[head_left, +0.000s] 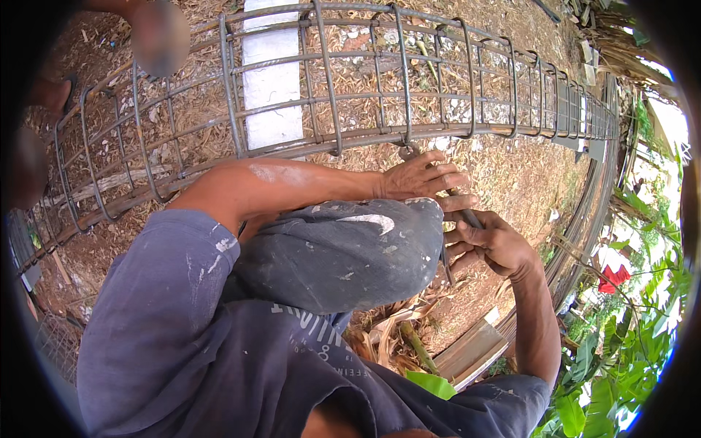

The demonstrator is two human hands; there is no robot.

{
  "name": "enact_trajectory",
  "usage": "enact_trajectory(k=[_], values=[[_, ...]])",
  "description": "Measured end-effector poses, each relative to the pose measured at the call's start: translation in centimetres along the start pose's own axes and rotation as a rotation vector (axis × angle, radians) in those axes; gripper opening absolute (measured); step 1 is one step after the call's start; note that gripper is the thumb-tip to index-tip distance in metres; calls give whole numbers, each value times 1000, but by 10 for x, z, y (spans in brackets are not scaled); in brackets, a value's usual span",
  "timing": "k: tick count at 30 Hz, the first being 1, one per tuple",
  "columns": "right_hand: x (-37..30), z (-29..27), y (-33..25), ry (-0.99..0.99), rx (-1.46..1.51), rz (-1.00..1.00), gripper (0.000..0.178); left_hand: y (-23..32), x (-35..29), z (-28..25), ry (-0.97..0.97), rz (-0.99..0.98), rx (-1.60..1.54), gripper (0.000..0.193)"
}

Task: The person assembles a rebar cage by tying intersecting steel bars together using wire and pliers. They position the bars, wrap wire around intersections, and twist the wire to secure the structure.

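A long cage of steel rebar (332, 73) with square stirrups runs across the view beyond my knee. My right hand (493, 244) is closed round the dark handle of what looks like a pair of pincers (473, 218). One thin handle end points down beside my knee, and a rounded metal head shows by the cage's near lower bar. Over the middle of the tool lies my left hand (423, 179), its fingers stretched out and apart. It hides much of the tool, and whether it touches it I cannot tell. Both hands are just beyond my bent knee (343, 252).
A white block (272, 77) lies under the cage. Parts of another person, including a sandalled foot (62, 98), are at the left. Boards (475, 350) and long bars (584, 241) lie to the right, beside green plants and a red cloth (613, 279). Dry leaves cover the ground.
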State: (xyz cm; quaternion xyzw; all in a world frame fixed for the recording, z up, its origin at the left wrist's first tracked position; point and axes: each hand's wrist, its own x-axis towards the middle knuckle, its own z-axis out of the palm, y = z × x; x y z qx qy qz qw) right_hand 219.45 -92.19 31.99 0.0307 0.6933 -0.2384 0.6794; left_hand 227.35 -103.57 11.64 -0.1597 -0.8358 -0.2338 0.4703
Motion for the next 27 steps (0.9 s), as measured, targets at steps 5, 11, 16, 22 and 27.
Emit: enact_trajectory(k=[5,11,16,22,27], values=[[-5,6,-13,185,-560,-56,68,-3,16,-6,3,-48,-49,31],[-8,51,-19,1057,-2014,-382,83,-7,41,-7,-47,-435,-157,34],[3,-13,-84,806,-2148,-307,24,-18,82,-7,-189,-871,-313,36],[4,-8,-85,799,-2151,-360,28,-12,79,-14,-174,-885,-304,33],[2,-3,-97,762,-2168,-280,32,-11,78,-7,-108,-879,-298,34]])
